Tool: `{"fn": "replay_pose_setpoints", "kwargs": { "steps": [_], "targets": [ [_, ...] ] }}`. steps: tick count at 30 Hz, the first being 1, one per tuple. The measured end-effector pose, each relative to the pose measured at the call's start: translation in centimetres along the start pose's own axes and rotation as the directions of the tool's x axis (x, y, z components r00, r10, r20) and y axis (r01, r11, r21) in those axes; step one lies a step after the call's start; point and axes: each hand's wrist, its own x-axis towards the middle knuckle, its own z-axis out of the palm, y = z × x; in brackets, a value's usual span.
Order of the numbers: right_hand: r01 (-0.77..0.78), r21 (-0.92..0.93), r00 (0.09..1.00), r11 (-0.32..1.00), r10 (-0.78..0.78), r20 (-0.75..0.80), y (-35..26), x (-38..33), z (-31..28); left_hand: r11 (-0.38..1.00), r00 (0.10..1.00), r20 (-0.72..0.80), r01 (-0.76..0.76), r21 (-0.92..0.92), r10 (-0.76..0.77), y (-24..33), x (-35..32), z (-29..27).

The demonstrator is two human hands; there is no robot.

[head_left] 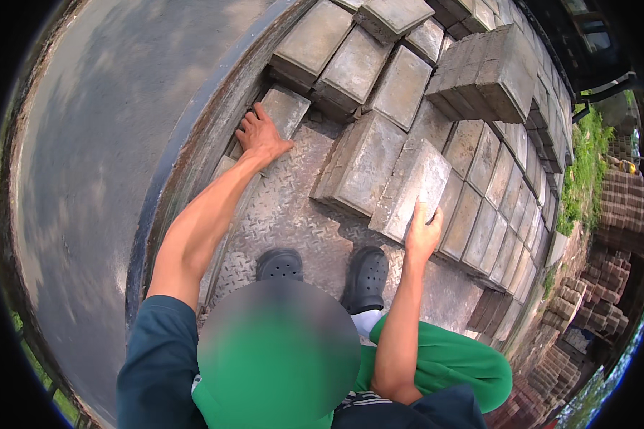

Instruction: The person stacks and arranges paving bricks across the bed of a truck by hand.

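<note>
Right hand: and here it is, the right hand (423, 232) on the near end of a pale block (416, 187), thumb across the bright face, fingers at its right edge; how firm the grip is, one cannot tell.
Pale block: right under that grip, reaching away from it along the front of the stack.
Left hand: over on the other side, the left hand (261, 139) spreads across the near end of a low block (285, 109), fingers bent, thumb out to the right; whether it grips, one cannot tell.
Low block: just beyond the left fingers, near the long side wall (186, 132).
Between the grips: a big grey block (358, 164), just left of the pale one.
Stack: rows of paving blocks (486, 222) run off to the right of the right hand, with an upright bundle (483, 75) beyond it.
Underfoot: dark clogs (368, 277) on the patterned metal floor (265, 225), nearer the person than either hand.
Markings: white marks (365, 399) on the dark clothing below the right hand, too small to read.
</note>
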Motion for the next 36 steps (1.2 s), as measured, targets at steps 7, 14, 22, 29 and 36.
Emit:
{"fn": "replay_pose_setpoints", "kwargs": {
  "steps": [7, 14, 22, 29, 36],
  "targets": [
    [-0.002, -0.001, 1.000, 1.000, 0.002, -0.011, -0.3, 0.2, -0.2, 1.000, 0.998, -0.062, 0.017, 0.025, -0.015, 0.3, 0.1, 0.2],
    [-0.036, -0.003, 0.999, 0.999, 0.036, 0.026, -0.6, -0.1, -0.6, 0.995, 0.997, 0.046, 0.064, 0.072, -0.067, 0.5, 0.7, 0.3],
    [0.130, 0.060, 0.986, 0.990, -0.123, -0.112, -1.7, -0.9, -0.8, 0.996, 0.988, -0.154, 0.016, 0.089, -0.002, 0.2, 0.2, 2.6],
    [-0.058, -0.322, 0.971, 0.945, 0.128, 0.200, -6.6, -1.8, -1.6, 1.000, 0.983, -0.183, -0.014, 0.012, 0.016, -1.1, 0.6, 2.7],
    [-0.058, -0.231, 0.970, 0.971, 0.110, 0.216, -6.6, -1.6, -1.6, 0.999, 0.984, -0.177, 0.026, 0.038, -0.019, -1.7, 0.8, 2.8]
  ]
}}
